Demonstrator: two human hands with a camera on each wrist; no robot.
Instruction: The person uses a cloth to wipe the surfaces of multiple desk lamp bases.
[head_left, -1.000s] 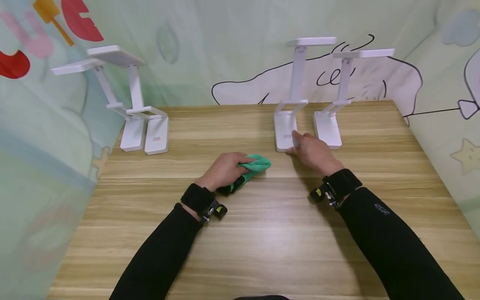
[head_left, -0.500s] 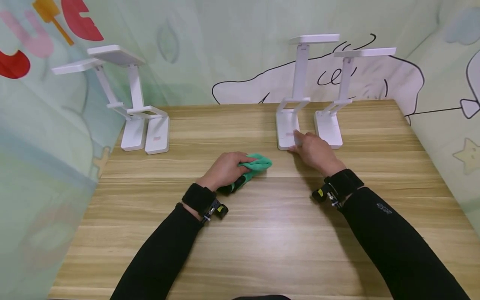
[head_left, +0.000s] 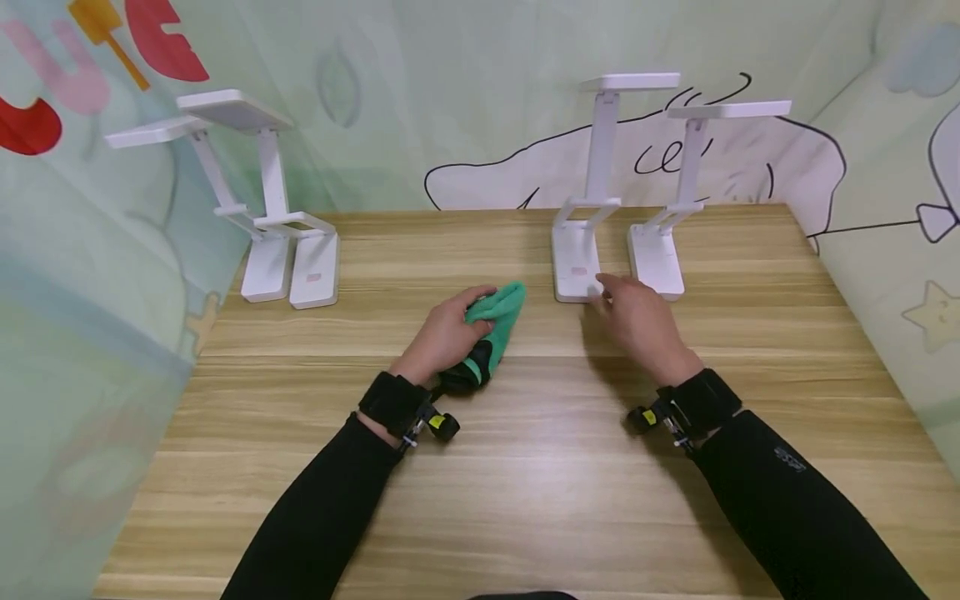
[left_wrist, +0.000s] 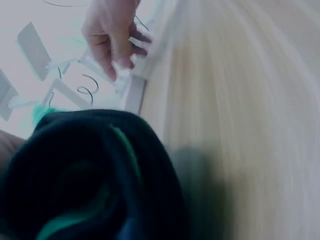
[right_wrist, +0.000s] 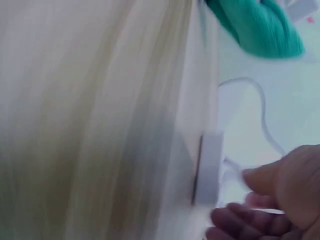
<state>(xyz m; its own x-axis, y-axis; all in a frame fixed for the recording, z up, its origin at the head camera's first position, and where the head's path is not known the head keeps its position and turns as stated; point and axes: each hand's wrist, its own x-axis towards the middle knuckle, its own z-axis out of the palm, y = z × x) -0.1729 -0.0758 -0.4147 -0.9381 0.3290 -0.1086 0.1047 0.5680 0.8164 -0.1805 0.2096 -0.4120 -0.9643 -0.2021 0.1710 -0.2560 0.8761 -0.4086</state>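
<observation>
My left hand grips a folded green and black cloth low over the table's middle. In the left wrist view, the dark part of the cloth fills the lower left, rolled round a shadowed hollow. My right hand holds nothing. Its loosely bent fingers are right by the front corner of a white desk lamp's base. That lamp stands upright, its head panel raised level. From the right wrist, the base's front edge appears just beside the fingers.
Another white lamp stands close behind my right hand. Two more white lamps stand side by side at the back left. A printed fabric backdrop borders the wooden table at the back and sides.
The right hand has let go of the lamp's base and drawn back slightly. The lamp shifted a little right earlier. The left hand has turned the cloth, its tip now pointing further up the table.
</observation>
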